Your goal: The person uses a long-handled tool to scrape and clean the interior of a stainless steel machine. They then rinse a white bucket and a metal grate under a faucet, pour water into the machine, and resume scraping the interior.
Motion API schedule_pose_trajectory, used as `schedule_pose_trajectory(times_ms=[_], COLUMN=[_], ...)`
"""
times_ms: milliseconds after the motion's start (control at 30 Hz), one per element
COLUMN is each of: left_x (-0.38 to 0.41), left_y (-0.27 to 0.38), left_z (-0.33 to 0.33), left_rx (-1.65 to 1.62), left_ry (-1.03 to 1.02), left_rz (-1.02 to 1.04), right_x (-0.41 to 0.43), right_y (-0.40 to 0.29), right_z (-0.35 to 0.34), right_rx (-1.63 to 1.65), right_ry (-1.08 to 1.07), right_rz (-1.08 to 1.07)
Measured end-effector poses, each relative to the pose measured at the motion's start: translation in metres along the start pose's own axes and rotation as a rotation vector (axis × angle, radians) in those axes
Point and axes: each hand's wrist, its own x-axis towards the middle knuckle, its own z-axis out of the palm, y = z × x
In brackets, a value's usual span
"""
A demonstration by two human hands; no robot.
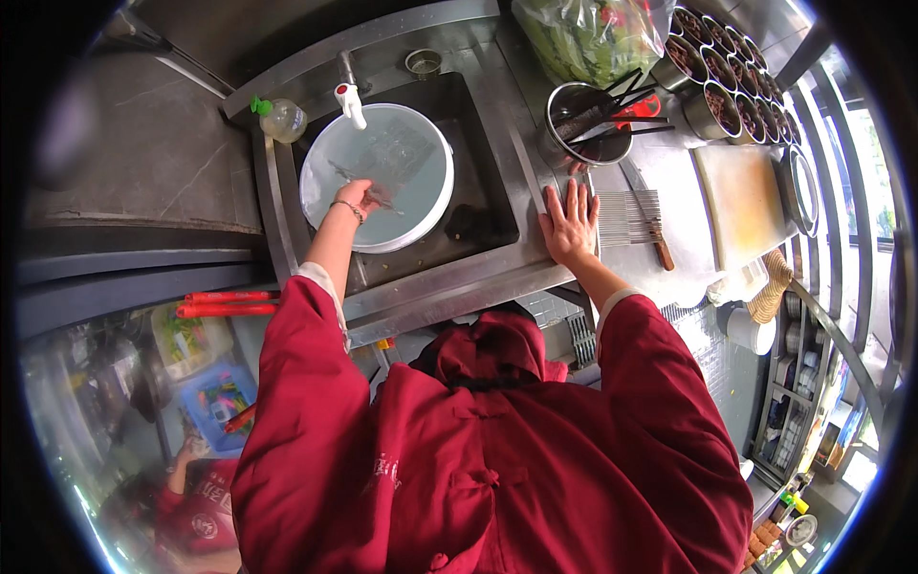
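A round white tub (442, 208) filled with water stands in the steel sink (480, 143), beneath a white-handled tap (351, 105). At the tub's near left side, my left hand (361, 199) dips its fingers into the water around something thin and translucent; what it is, I cannot tell, and the grip is blurred by the water. My right hand (571, 222) lies flat, fingers spread, on the steel rim between the sink and the counter. Just right of it lie a row of thin metal skewers (620, 217) and a knife with a wooden handle (664, 252).
A steel pot (559, 143) with black utensils, a bag of green vegetables (588, 43), a cutting board (742, 197) and several filled steel cups (719, 109) stand right. A green-capped bottle (283, 120) is by the sink's left corner. Another person's hand (192, 448) shows lower left.
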Motion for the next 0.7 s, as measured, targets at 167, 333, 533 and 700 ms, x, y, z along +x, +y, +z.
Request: schedule_pose_trajectory(times_ms=[167,333,533,700], left_x=[0.061,0.052,-0.067,-0.105], left_y=[-0.019,-0.019,0.038,0.062], left_z=[-0.016,-0.010,-0.007,-0.024], left_rx=[-0.137,0.665,0.643,0.270], left_ry=[-0.051,0.175,0.159,0.082], left_rz=[-0.191,0.067,0.247,0.274], right_x=[0.001,0.002,0.001,0.001], right_y=[0.002,0.003,0.003,0.003], right_z=[-0.002,-0.003,-0.003,-0.003], right_rx=[0.042,0.048,0.087,0.089], right_ry=[0.012,0.015,0.065,0.078], right_rz=[0.007,0.013,0.008,0.004])
